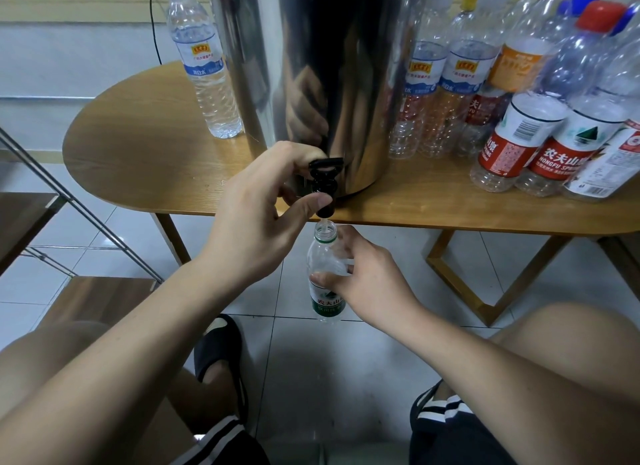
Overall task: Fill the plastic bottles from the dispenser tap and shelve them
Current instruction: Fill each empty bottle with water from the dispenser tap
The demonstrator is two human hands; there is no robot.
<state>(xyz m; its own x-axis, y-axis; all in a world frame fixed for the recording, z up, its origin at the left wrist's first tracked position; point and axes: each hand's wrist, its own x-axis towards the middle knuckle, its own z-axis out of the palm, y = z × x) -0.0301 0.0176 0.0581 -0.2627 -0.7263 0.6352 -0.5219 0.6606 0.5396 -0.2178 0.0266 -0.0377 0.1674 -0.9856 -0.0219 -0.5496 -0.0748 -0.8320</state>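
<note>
While the left hand curls round the black tap at the foot of the steel dispenser, fingers hooked over the lever and thumb pressed against the spout, we see the right hand gripping a green-labelled bottle directly beneath it. That bottle is uncapped and upright, held below the edge of the wooden table, its mouth just under the spout. The thumb lies across its front above the label and the fingers wrap behind. A thin pale stream seems to run into the neck, though we cannot tell how full the bottle is. On the table, left of the dispenser, stands 1 capped blue-labelled bottle of clear water. To the right we find a crowd of capped bottles, most looking empty, with red, blue, yellow and white caps. A metal-framed shelf rack with dark wooden boards sits at the far left.
</note>
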